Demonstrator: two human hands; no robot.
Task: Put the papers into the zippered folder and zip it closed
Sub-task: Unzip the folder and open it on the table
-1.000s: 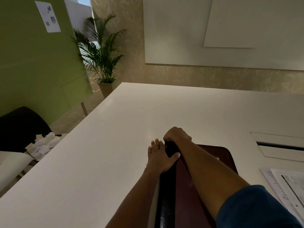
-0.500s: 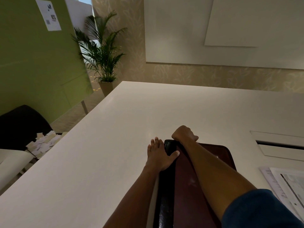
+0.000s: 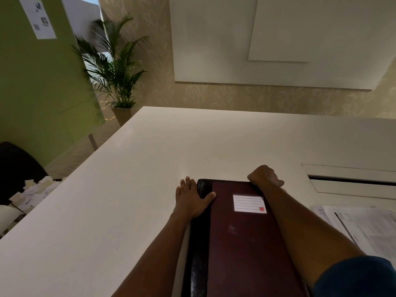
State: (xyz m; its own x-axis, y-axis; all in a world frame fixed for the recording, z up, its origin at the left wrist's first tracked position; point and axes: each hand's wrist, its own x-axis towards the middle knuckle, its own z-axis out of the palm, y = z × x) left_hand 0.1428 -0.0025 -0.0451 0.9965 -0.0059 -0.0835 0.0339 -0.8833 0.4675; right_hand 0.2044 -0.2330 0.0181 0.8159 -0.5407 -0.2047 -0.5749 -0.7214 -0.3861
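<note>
Room: I see a big white table (image 3: 132,189), a green wall (image 3: 38,86) on the left and a leafy plant (image 3: 113,67) in the corner.
Folder: the zippered folder (image 3: 242,236) lies flat on the table, right in front of me. It is dark red with a black strip down its left side and a white label (image 3: 249,203) on top.
Left hand: my left hand (image 3: 190,199) lies flat, fingers spread out, at the far left corner of the folder, with the thumb on the cover. I think it is there to keep the folder from sliding.
Right hand: my right hand (image 3: 264,175) is curled into a fist at the far edge of the folder, toward the right corner. I think it is pulling the zipper tab along, but the tab is hidden under the fingers, so I cannot be sure.
Papers: some printed papers (image 3: 364,228) lie on the table just to the right of the folder, not inside it.
Hard to see: the zipper teeth are too dark to make out, so I cannot tell if it is being opened or closed. The near end of the folder is cut off at the bottom. My right arm hides the folder's right edge. I cannot tell if any papers are inside.
</note>
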